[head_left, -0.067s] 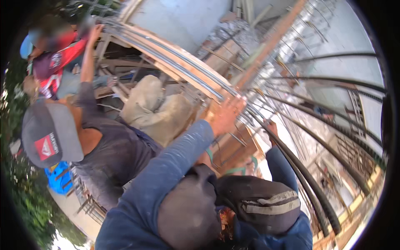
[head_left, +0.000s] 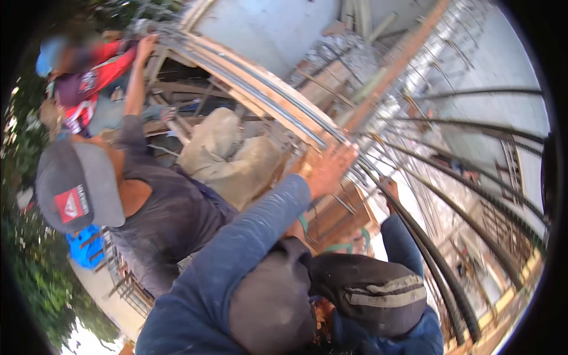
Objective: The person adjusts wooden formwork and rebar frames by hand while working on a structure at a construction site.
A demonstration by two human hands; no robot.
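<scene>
My left hand lies across the end of a bundle of grey steel reinforcing bars, its fingers stretched out over them. Those bars run along the top of a long wooden formwork board. To the right, my right hand is closed at a dark ribbed upright reinforcing bar, its fingers partly hidden behind the steel. Below my left hand are a brown wooden panel and short bent steel ends.
Close on my left sits a co-worker in a grey cap, one arm raised to the bars' far end. Another person in a red and dark shirt is beyond. Several thick upright bars curve along the right. A blue sheet lies lower left.
The whole view has shifted slightly, so most things sit a little further right and lower. Both my hands keep their places on the steel.
</scene>
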